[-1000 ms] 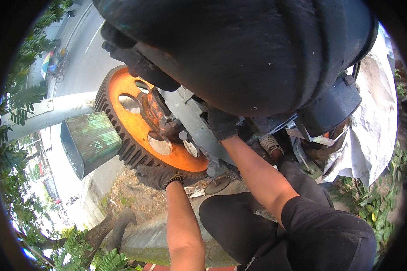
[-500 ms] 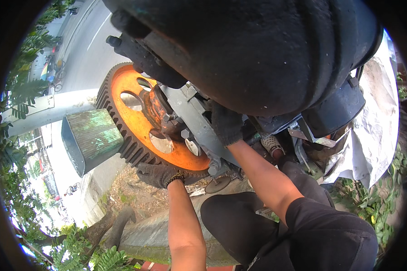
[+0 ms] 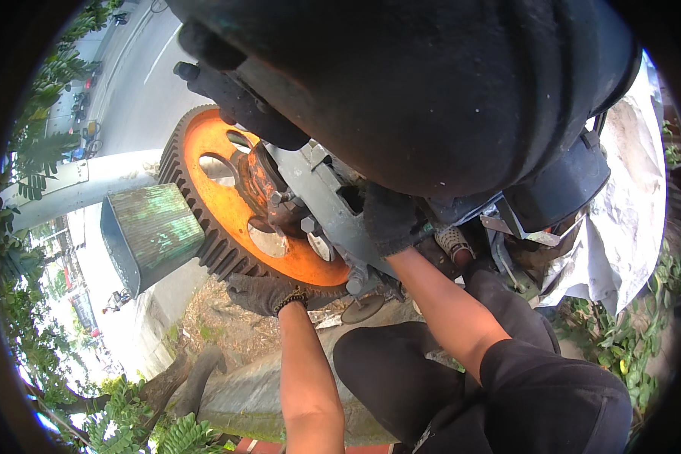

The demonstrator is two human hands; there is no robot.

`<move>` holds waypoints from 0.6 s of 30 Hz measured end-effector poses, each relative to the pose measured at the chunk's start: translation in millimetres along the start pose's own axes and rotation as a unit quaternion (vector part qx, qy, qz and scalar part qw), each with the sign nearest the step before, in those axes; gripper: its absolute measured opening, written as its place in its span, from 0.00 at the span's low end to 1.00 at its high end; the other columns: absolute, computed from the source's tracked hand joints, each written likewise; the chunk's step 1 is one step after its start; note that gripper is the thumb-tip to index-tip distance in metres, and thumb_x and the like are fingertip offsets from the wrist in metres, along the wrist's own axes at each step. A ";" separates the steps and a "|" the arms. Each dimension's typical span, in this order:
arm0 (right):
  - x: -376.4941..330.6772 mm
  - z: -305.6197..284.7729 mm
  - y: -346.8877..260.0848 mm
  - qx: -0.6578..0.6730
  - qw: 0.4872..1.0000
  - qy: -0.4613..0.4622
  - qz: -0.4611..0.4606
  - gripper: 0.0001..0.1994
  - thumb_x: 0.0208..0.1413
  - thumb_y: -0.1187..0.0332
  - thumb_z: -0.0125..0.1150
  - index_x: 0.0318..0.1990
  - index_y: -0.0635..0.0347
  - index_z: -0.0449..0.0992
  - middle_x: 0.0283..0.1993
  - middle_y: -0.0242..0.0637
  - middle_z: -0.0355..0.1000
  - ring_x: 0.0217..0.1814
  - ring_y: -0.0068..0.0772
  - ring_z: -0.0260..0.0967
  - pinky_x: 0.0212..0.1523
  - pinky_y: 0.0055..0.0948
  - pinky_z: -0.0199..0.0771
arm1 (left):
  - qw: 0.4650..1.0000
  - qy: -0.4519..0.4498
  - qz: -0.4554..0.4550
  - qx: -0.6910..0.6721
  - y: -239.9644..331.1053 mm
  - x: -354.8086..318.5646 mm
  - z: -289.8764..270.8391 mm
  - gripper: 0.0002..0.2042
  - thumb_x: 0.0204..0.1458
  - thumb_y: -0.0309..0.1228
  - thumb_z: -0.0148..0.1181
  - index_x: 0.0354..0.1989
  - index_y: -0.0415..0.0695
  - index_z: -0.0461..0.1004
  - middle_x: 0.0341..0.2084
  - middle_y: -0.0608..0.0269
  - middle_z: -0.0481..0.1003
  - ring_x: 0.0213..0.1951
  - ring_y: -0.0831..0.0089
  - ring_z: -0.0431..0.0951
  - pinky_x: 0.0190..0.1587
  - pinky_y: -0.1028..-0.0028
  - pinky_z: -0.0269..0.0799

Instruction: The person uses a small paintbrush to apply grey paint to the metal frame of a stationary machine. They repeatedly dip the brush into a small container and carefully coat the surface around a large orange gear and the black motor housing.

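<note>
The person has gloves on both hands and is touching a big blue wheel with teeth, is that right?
Not quite: the toothed gear wheel is orange, not blue. The head view shows it, with the gloved left hand at its lower rim and the gloved right hand on the grey machine frame.

The left hand wears a dark glove. It is low down, with the fingers curled and the palm facing up. Its bare arm comes straight up from the bottom edge, and the wrist has a dark band on it.

The right hand wears a dark glove too. It is higher up and farther forward than the left one. The fingers are bent and closed, and part of them is hidden. Its bare arm runs up from a black sleeve at the lower right. The arm is nearly straight.
</note>
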State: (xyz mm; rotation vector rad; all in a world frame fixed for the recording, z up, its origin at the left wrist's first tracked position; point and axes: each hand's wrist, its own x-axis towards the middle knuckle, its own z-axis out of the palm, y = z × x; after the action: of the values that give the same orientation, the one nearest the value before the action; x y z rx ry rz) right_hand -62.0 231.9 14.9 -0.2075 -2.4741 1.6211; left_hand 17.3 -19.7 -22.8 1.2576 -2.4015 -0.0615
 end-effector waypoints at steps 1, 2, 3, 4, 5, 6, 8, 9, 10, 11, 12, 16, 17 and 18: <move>-1.7 -4.0 -4.7 -0.005 1.000 -0.012 0.002 0.13 0.64 0.65 0.57 0.53 0.57 0.80 0.47 0.50 0.78 0.48 0.55 0.78 0.50 0.51 0.75 | 0.999 -0.013 -0.028 -0.031 1.4 1.0 -2.4 0.33 0.71 0.53 0.40 0.65 0.30 0.63 0.62 0.36 0.65 0.62 0.45 0.68 0.64 0.57 0.66; 0.1 -5.4 -6.9 -0.013 1.000 -0.010 -0.003 0.14 0.64 0.65 0.58 0.53 0.57 0.80 0.47 0.50 0.78 0.48 0.55 0.78 0.50 0.51 0.75 | 0.996 -0.023 -0.056 -0.065 7.5 2.7 -6.4 0.33 0.71 0.53 0.40 0.65 0.30 0.63 0.62 0.36 0.66 0.62 0.46 0.69 0.64 0.57 0.66; 1.1 -3.8 -2.4 -0.031 0.999 -0.005 -0.009 0.14 0.64 0.65 0.58 0.53 0.57 0.80 0.47 0.50 0.78 0.48 0.55 0.78 0.50 0.51 0.75 | 0.995 -0.030 -0.061 -0.066 9.3 2.4 -5.1 0.33 0.71 0.53 0.40 0.64 0.30 0.63 0.62 0.36 0.66 0.62 0.46 0.69 0.63 0.57 0.67; 3.0 11.9 15.0 -0.054 0.998 0.028 -0.022 0.14 0.63 0.65 0.58 0.54 0.56 0.79 0.46 0.50 0.78 0.47 0.55 0.78 0.48 0.52 0.76 | 0.995 -0.037 -0.066 -0.067 11.6 1.7 -4.2 0.33 0.71 0.54 0.41 0.64 0.30 0.63 0.62 0.37 0.66 0.62 0.47 0.69 0.62 0.57 0.68; 6.2 24.9 35.5 -0.081 0.994 0.064 -0.033 0.15 0.62 0.65 0.58 0.54 0.56 0.79 0.46 0.50 0.78 0.47 0.55 0.78 0.46 0.52 0.77 | 0.990 -0.038 -0.075 -0.115 23.4 -3.7 -4.9 0.34 0.70 0.54 0.41 0.64 0.30 0.63 0.61 0.37 0.67 0.61 0.48 0.70 0.61 0.58 0.69; 11.6 32.8 41.4 -0.064 0.995 0.072 -0.008 0.16 0.61 0.66 0.57 0.55 0.55 0.78 0.46 0.49 0.78 0.46 0.55 0.78 0.45 0.53 0.77 | 0.983 -0.037 -0.087 -0.159 36.5 -9.1 -10.8 0.34 0.70 0.54 0.41 0.64 0.29 0.64 0.60 0.38 0.68 0.60 0.48 0.71 0.60 0.58 0.70; 10.8 34.2 48.8 -0.072 0.991 0.099 -0.045 0.17 0.61 0.66 0.57 0.57 0.54 0.78 0.44 0.48 0.78 0.44 0.55 0.79 0.42 0.52 0.78 | 0.977 -0.033 -0.094 -0.188 42.5 -11.7 -11.7 0.34 0.70 0.55 0.42 0.64 0.29 0.64 0.59 0.38 0.70 0.59 0.49 0.72 0.59 0.58 0.71; 8.4 26.1 33.5 -0.090 0.984 0.110 -0.106 0.17 0.62 0.65 0.57 0.57 0.54 0.78 0.44 0.48 0.78 0.43 0.55 0.79 0.41 0.52 0.79 | 0.981 -0.021 -0.093 -0.169 32.8 -6.4 -13.2 0.35 0.70 0.55 0.42 0.64 0.29 0.64 0.59 0.39 0.70 0.58 0.49 0.73 0.58 0.58 0.72; 6.2 18.8 16.9 -0.081 0.984 0.099 -0.126 0.17 0.62 0.65 0.57 0.57 0.54 0.78 0.44 0.47 0.78 0.43 0.55 0.79 0.40 0.51 0.79 | 0.993 0.004 -0.055 -0.106 16.2 -1.0 -10.0 0.35 0.69 0.55 0.43 0.64 0.29 0.64 0.58 0.39 0.71 0.57 0.49 0.74 0.58 0.58 0.72; 5.0 7.4 0.1 -0.075 0.982 0.091 -0.146 0.16 0.63 0.65 0.57 0.57 0.54 0.78 0.43 0.47 0.78 0.43 0.54 0.79 0.39 0.51 0.79 | 0.998 0.029 -0.020 -0.043 2.0 2.5 -7.4 0.35 0.69 0.56 0.43 0.64 0.29 0.64 0.58 0.39 0.71 0.56 0.49 0.75 0.58 0.59 0.73; 5.4 -3.1 -19.5 -0.042 0.989 0.062 -0.127 0.16 0.63 0.65 0.57 0.56 0.54 0.78 0.43 0.47 0.78 0.42 0.54 0.80 0.39 0.51 0.79 | 0.994 0.070 0.051 0.063 -23.3 9.2 3.0 0.35 0.69 0.56 0.43 0.64 0.29 0.64 0.58 0.39 0.72 0.56 0.49 0.75 0.57 0.58 0.73; 14.1 20.3 42.3 -0.118 0.985 0.090 -0.084 0.14 0.62 0.65 0.59 0.54 0.55 0.78 0.41 0.46 0.79 0.42 0.53 0.80 0.37 0.50 0.80 | 0.991 0.006 -0.051 -0.124 23.1 -6.6 -3.5 0.36 0.69 0.56 0.42 0.65 0.29 0.64 0.60 0.38 0.70 0.56 0.48 0.76 0.58 0.59 0.73; 13.6 30.4 58.6 -0.126 0.985 0.100 -0.063 0.14 0.62 0.66 0.60 0.54 0.55 0.78 0.41 0.46 0.79 0.42 0.53 0.80 0.37 0.50 0.80 | 0.982 -0.010 -0.085 -0.166 28.5 -8.4 -6.3 0.36 0.69 0.56 0.42 0.65 0.30 0.64 0.60 0.38 0.70 0.56 0.48 0.75 0.58 0.58 0.73; 12.2 37.5 63.0 -0.097 0.990 0.103 -0.024 0.14 0.61 0.66 0.60 0.53 0.56 0.78 0.41 0.46 0.79 0.42 0.53 0.80 0.37 0.49 0.81 | 0.987 -0.004 -0.078 -0.139 24.2 -4.7 -5.5 0.36 0.69 0.56 0.42 0.65 0.30 0.64 0.60 0.38 0.70 0.56 0.48 0.75 0.58 0.58 0.73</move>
State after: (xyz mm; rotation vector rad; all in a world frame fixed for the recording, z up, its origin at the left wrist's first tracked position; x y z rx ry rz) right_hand -81.0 226.0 -56.7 -0.3227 -2.4540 1.2698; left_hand 3.0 -0.8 -13.9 1.3088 -2.2016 -0.4342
